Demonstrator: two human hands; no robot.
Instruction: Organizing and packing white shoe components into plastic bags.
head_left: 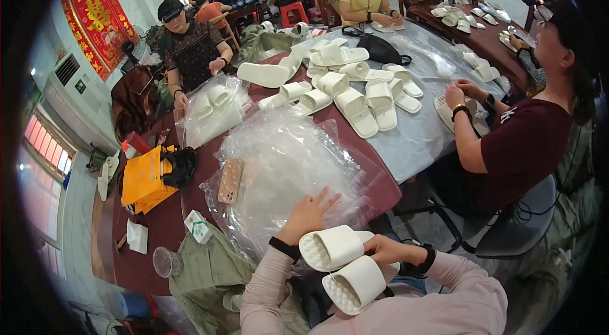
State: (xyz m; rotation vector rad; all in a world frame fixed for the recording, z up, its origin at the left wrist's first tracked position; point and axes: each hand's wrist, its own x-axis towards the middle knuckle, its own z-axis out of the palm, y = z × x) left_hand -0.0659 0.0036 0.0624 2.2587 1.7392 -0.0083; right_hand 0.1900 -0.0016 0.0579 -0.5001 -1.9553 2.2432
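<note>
In my right hand (388,250) I hold a pair of white slide slippers (333,247) close to my body, fingers wrapped round their edges. Their toe openings point to the left and toward me. My left hand (309,214) lies with fingers spread on a stack of clear plastic bags (279,157) at the table's near edge. On the bags, left of that hand, rests a phone in a pink patterned case (230,181). Beyond the bags is a heap of white slippers (355,103).
A co-worker at the left handles a bagged pair of slippers (211,100); another sits at the right (526,138). An orange paper bag (147,180), a small white box (198,227) and a clear plastic cup (167,262) stand at the left. A black bag (375,50) lies behind the heap.
</note>
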